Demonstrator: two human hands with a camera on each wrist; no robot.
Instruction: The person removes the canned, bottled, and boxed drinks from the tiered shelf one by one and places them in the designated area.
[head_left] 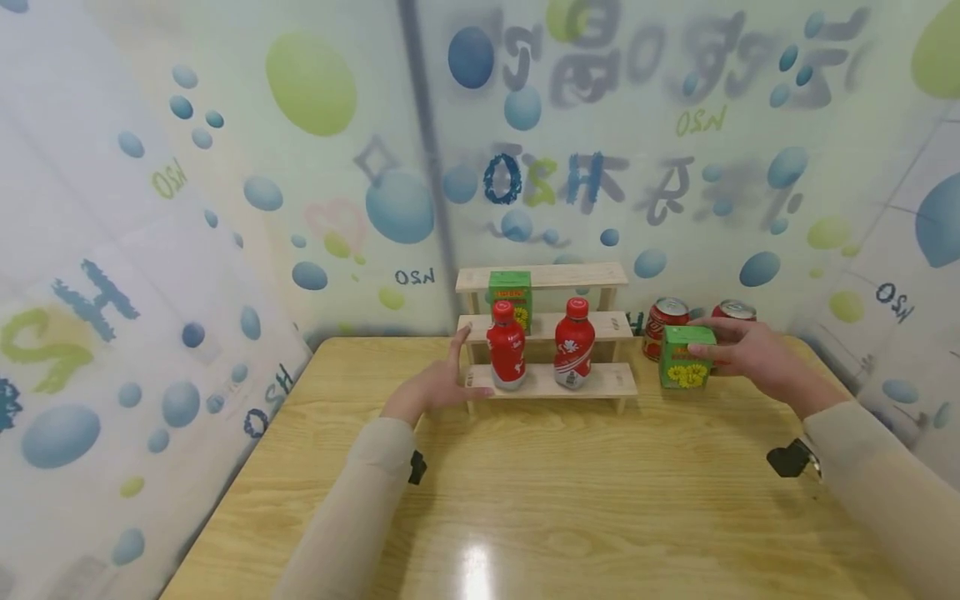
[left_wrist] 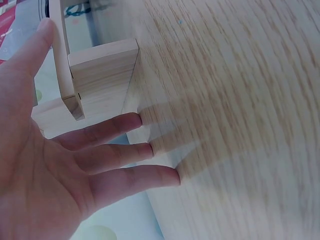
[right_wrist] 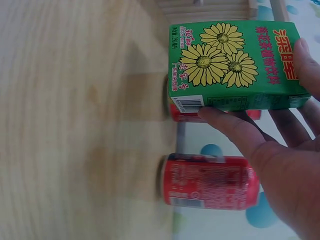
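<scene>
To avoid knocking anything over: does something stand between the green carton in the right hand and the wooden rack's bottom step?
Nothing visible stands between the green carton and the bottom step's right end. A red can stands behind the carton; two red bottles stand on the step.

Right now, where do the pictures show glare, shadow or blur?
Head view: bright glare on the table, near bottom; left wrist: left hand casts soft shadows; right wrist: print on the lower red can looks blurrier than on the green carton.

Pale bubble-print walls (head_left: 330, 175) on three sides, backwards H2O lettering (head_left: 502, 179) and all, plus a wood-grain tabletop (head_left: 600, 492) catching some bright glare (head_left: 477, 571).
</scene>
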